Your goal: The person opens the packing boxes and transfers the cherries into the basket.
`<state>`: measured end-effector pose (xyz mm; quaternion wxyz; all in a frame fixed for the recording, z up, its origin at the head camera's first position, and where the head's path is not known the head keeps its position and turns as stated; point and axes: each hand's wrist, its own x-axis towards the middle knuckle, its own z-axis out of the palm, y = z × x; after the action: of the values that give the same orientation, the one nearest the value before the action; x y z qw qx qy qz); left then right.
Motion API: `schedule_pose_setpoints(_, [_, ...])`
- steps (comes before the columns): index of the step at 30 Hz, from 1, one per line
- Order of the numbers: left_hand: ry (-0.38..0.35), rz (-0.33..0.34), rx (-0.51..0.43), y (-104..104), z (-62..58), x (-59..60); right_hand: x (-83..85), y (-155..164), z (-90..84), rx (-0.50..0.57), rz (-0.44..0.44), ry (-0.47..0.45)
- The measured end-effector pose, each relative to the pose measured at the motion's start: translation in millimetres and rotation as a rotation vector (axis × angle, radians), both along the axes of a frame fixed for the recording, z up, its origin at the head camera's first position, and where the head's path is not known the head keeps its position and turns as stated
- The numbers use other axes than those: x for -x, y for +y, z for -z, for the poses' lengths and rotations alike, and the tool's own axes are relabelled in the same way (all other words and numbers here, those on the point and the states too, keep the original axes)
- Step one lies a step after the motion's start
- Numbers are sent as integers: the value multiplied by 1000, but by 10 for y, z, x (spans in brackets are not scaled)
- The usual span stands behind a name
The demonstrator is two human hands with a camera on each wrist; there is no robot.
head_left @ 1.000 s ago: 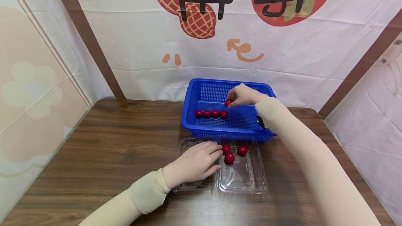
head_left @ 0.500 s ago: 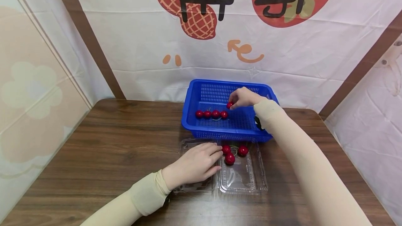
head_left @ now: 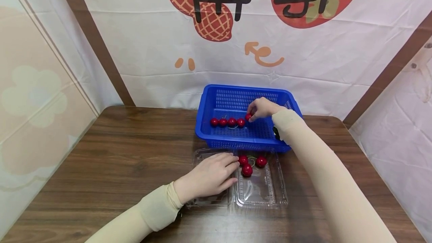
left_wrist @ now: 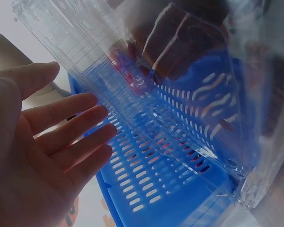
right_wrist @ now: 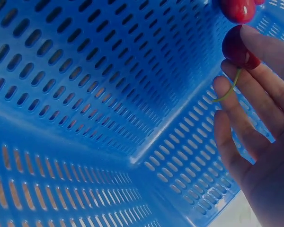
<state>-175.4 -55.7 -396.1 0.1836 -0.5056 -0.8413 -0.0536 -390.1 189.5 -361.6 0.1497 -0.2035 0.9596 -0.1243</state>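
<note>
Inside the blue basket (head_left: 216, 137), my right hand (head_left: 262, 108) pinches a red cherry (right_wrist: 239, 47) between thumb and fingers; its green stem hangs down in the right wrist view. Just left of it, a row of several cherries (head_left: 231, 122) lies along the basket floor. My left hand (head_left: 210, 175) rests over the left half of a clear plastic clamshell box (head_left: 254, 194), fingers extended and holding nothing. Three cherries (head_left: 247, 170) with stems sit in the box's right half, beside the left fingertips. The left wrist view shows the left hand (left_wrist: 61, 137) with its fingers spread near the clear plastic.
The basket stands at the back of a brown wooden table (head_left: 135, 153), close to a printed cloth wall (head_left: 155, 48). Directly in front of the basket lies the opened clamshell box. Another cloth panel (head_left: 37, 93) borders the table on the left.
My right hand has lowered the cherry towards the basket floor and slightly right, bringing it beside the row's right end. The left hand stays where it was.
</note>
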Motion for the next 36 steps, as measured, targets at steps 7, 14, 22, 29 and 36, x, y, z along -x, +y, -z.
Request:
schedule_pose_setpoints(7, [0,5,-2,-1,3,5,27,16,37,-10,-26,-6])
schedule_pose_setpoints(14, [1,0,-4,0,0,-6,27,22,64,-6,-19,-24])
schedule_pose_setpoints(22, [9,-2,-8,1,-10,-6,11,11,81,1,-8,-44])
schedule_pose_setpoints(29, [9,-9,3,-4,-6,0,-2,-13,97,2,7,-72])
schedule_pose_setpoints(36, [2,-15,8,-4,-3,2,0,-16,109,-9,10,-74])
